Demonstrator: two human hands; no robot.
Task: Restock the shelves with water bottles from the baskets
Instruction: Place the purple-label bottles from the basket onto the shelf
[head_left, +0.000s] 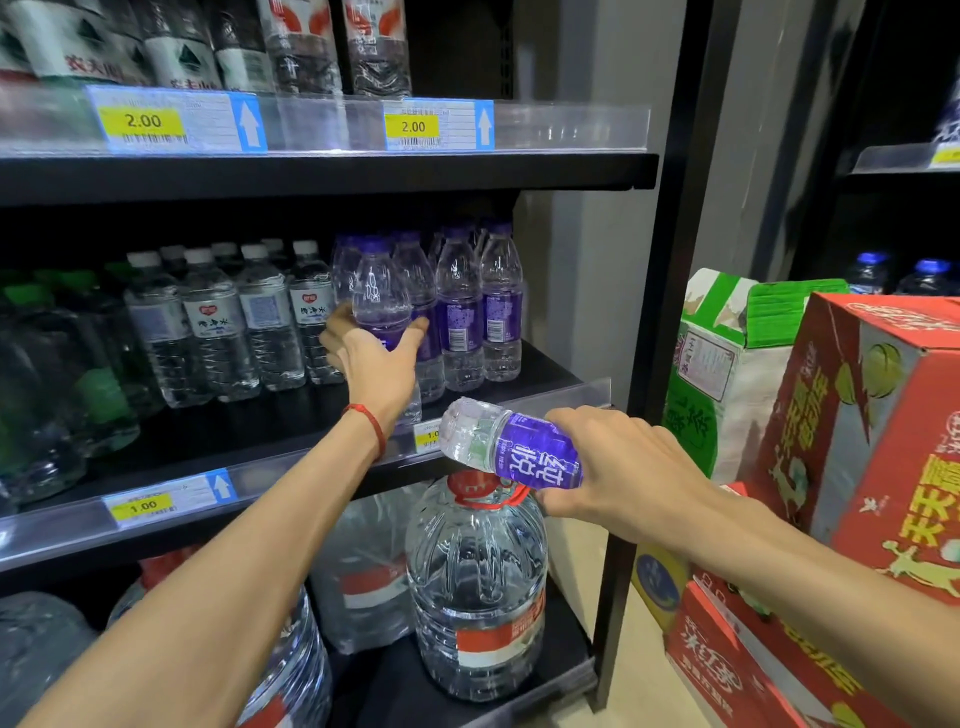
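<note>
My left hand (371, 364) grips an upright purple-labelled water bottle (379, 296) standing on the middle shelf (540, 371), at the front of a group of like bottles (480, 312). My right hand (618, 467) holds a second purple-labelled bottle (511, 447) on its side, base pointing left, just in front of the shelf's clear price rail. Its cap end is hidden inside my fist.
White-capped bottles (218, 322) fill the shelf left of the purple ones. Large water jugs (478, 582) stand on the bottom shelf below my right hand. Red (878, 431) and green cartons (727, 374) are stacked at right beside the black upright (670, 291). More bottles line the top shelf.
</note>
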